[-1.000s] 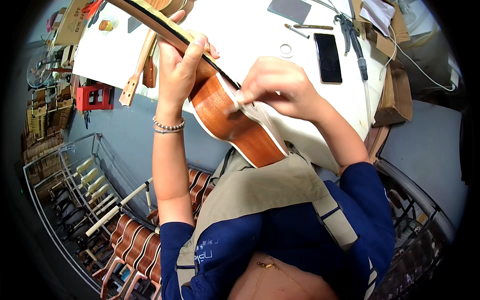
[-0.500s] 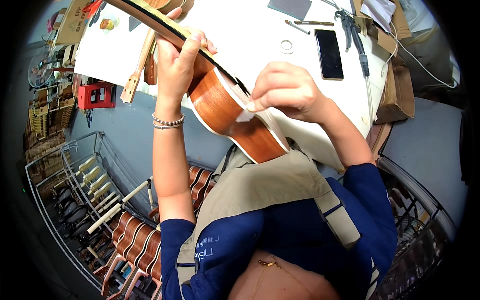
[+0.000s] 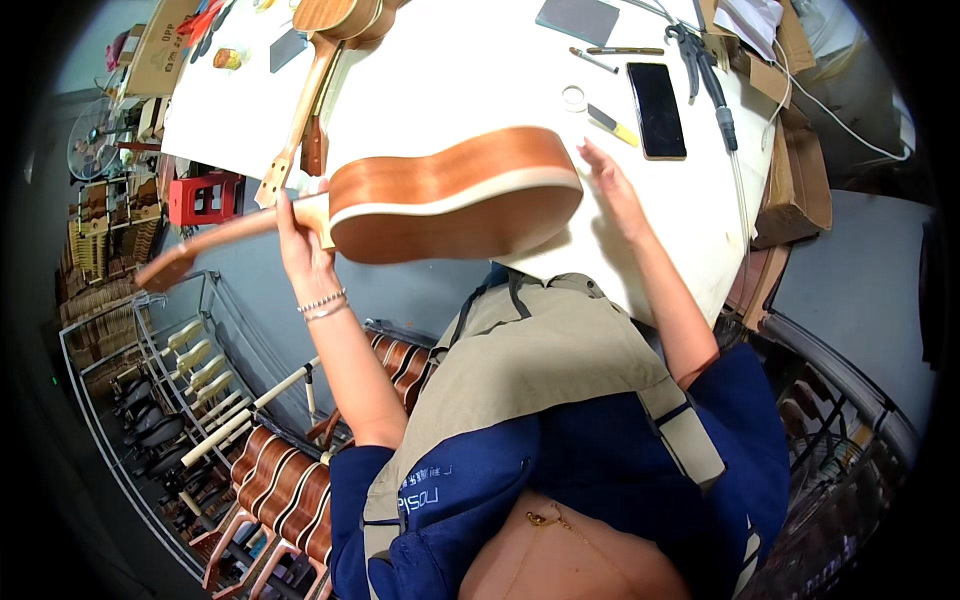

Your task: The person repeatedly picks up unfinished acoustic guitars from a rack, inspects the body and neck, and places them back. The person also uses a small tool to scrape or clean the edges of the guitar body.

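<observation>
A small wooden ukulele (image 3: 450,225), brown with pale binding along its edges, is held sideways above the table's near edge. My left hand (image 3: 300,235) is closed round its neck, close to where the neck meets the body. The headstock, smeared by motion, points to the left. My right hand (image 3: 612,185) is beside the body's rounded tail end, fingers stretched out and holding nothing; whether they touch the wood I cannot tell. A slim yellow and grey tool (image 3: 612,125) lies on the table just beyond that hand.
On the white table (image 3: 440,100) are a phone (image 3: 657,110), a tape ring (image 3: 573,97), pens and an air gun (image 3: 705,70). Other ukuleles (image 3: 335,30) lie at the far left. A red stool (image 3: 205,200) and wire racks of instrument parts (image 3: 280,490) stand left.
The ukulele has swung round so its neck points left and its body right. My right hand has opened and moved right; the yellow and grey tool now lies on the table.
</observation>
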Available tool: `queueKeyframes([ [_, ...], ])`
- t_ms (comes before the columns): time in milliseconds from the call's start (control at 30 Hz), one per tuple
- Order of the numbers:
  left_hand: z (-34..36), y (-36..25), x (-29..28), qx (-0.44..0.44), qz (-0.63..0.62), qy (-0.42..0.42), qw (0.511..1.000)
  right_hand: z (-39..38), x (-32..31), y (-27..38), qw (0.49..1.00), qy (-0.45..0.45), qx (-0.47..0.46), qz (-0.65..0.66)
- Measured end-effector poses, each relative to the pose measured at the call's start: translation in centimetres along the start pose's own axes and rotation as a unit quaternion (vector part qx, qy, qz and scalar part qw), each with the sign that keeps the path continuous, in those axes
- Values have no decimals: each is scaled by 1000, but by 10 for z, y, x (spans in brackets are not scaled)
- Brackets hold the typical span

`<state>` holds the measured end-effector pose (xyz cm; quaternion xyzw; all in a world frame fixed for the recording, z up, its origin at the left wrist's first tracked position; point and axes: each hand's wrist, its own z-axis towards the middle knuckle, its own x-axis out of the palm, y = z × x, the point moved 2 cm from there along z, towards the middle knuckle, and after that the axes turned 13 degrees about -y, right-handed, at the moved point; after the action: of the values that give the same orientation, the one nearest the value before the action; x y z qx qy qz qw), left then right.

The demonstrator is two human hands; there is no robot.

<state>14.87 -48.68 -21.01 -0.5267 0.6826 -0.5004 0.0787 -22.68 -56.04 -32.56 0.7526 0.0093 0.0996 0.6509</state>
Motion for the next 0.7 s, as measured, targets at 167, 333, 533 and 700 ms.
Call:
queueKeyframes([
  [167, 1, 32, -93, -99, -93, -22, 990, -28, 52, 3, 998, 58, 1, 36],
  [333, -13, 49, -120, -50, -101, -124, 986, -30, 68, 14, 997, 68, -44, -10],
  [533, -19, 57, -136, -59, -129, -118, 983, -27, 78, 31, 996, 90, 7, -2],
  [700, -23, 54, -137, -35, -116, -117, 986, -28, 80, 44, 994, 99, 43, 9],
])
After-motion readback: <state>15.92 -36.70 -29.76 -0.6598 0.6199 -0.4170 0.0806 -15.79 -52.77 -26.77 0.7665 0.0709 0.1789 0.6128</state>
